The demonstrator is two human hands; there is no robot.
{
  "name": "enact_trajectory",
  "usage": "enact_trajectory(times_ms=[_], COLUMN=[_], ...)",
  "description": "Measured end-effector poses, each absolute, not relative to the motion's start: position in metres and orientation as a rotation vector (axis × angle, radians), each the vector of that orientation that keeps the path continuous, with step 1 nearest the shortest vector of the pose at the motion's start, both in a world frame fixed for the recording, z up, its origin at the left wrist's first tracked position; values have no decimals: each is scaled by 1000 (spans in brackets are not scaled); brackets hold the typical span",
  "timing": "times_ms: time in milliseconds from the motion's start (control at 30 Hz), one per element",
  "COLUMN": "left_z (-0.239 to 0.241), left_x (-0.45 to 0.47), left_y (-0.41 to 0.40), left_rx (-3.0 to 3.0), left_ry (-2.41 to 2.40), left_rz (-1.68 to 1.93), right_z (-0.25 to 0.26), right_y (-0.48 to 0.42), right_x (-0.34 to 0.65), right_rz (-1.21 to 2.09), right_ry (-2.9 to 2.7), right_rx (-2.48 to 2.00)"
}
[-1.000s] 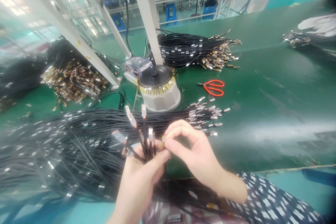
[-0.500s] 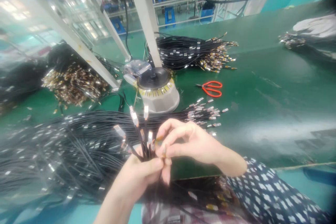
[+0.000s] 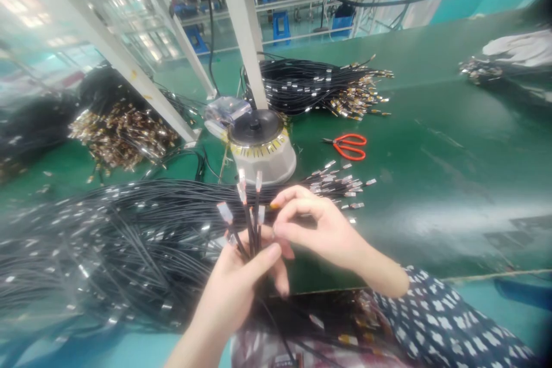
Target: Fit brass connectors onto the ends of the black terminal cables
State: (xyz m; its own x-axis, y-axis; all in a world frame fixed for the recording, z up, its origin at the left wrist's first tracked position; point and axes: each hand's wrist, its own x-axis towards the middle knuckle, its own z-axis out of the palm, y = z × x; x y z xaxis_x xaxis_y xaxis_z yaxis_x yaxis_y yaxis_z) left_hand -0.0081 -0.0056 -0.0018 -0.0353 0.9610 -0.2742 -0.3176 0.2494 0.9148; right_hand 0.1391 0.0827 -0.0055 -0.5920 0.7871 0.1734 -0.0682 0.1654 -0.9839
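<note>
My left hand [image 3: 241, 287] is closed around a small bunch of thin black cables [image 3: 250, 224] whose metal-tipped ends stand upright above my thumb. My right hand [image 3: 314, 230] is curled just to the right of them, thumb and forefinger pinched at a cable end near the bunch. Both hands hover over the near edge of the green table [image 3: 452, 144]. A large pile of black cables [image 3: 107, 241] with silver connectors lies under and left of my hands, its connector ends [image 3: 340, 184] fanning out to the right.
A grey round device [image 3: 263, 146] with a black top stands behind my hands at a white post [image 3: 241, 29]. Red-handled scissors [image 3: 351, 145] lie to its right. More cable bundles [image 3: 319, 89] and gold-tipped heaps [image 3: 123, 135] lie further back. White cloth [image 3: 521, 46] sits far right.
The held cable ends have shifted right and closer together. My right hand went from pinching beside the bunch to reaching into it, then lifted slightly to pinch at the tips.
</note>
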Motion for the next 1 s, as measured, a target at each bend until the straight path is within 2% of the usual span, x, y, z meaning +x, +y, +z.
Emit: enact_trajectory(times_ms=[300,433,533,700,800,1000], left_z=[-1,14,23,18,13,12], left_x=[-8,-7,-4,3,4,3], left_y=[-18,-22,-24,-19,-16,-14], left_rx=[855,779,647,682,630,507], left_ry=[1544,1416,1341,1587,1558,1371], left_rz=[1443,1680,1598,1276,1310,1455], right_z=[14,16,14,16,14,-6], right_y=[88,96,99,93,88,75], right_x=[151,157,159,152,149,139], right_rz=[1512,1525,1548,1571,1589,1839], right_ry=[-1852,-1764,-1731,-1806,-1756,-1154], right_rx=[-707,-721,-745,-661,-645,-693])
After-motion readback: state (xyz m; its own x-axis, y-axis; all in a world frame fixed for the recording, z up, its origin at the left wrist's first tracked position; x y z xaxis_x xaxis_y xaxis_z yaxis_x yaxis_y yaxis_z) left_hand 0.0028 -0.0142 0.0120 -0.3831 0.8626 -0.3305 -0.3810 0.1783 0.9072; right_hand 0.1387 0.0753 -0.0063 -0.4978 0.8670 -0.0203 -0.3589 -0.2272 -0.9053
